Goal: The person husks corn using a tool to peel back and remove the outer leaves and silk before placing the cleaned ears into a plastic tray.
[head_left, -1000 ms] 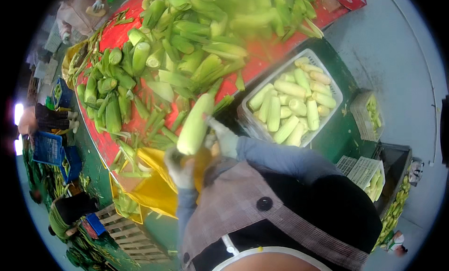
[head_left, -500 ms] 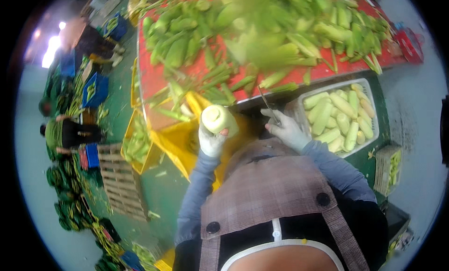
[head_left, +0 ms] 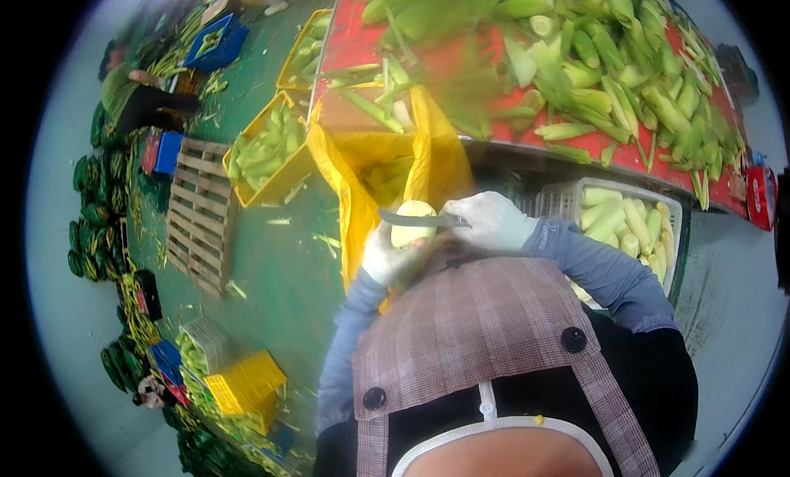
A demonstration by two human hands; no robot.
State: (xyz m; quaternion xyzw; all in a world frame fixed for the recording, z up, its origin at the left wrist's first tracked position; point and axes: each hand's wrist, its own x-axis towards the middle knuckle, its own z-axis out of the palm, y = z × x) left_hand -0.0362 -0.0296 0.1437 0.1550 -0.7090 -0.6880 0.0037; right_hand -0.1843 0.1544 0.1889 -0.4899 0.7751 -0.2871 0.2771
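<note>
My left hand (head_left: pixel 383 258) is wrapped round what looks like an ear of corn (head_left: pixel 413 208) in pale green husk, its cut end facing up. My right hand (head_left: pixel 494 221) grips a knife (head_left: pixel 421 221) with a dark, slightly curved blade. The blade lies across the corn's end, pointing left. Both hands wear white gloves, close together in front of my plaid apron. Just beyond them, an open yellow bag (head_left: pixel 440 135) hangs by the table edge with green scraps inside.
Husked ears pile on a red table (head_left: pixel 514 130). A white crate (head_left: pixel 676 238) at right holds trimmed pale ears. At left stand a yellow crate (head_left: pixel 265 193) of ears, a wooden pallet (head_left: pixel 197 218) and a blue crate (head_left: pixel 230 42). A person in green (head_left: pixel 123 98) bends over farther off.
My right hand has moved left, bringing the knife from beside the table edge onto the corn's end. The corn is now tilted and nearer the right hand. The whole view has shifted leftward.
</note>
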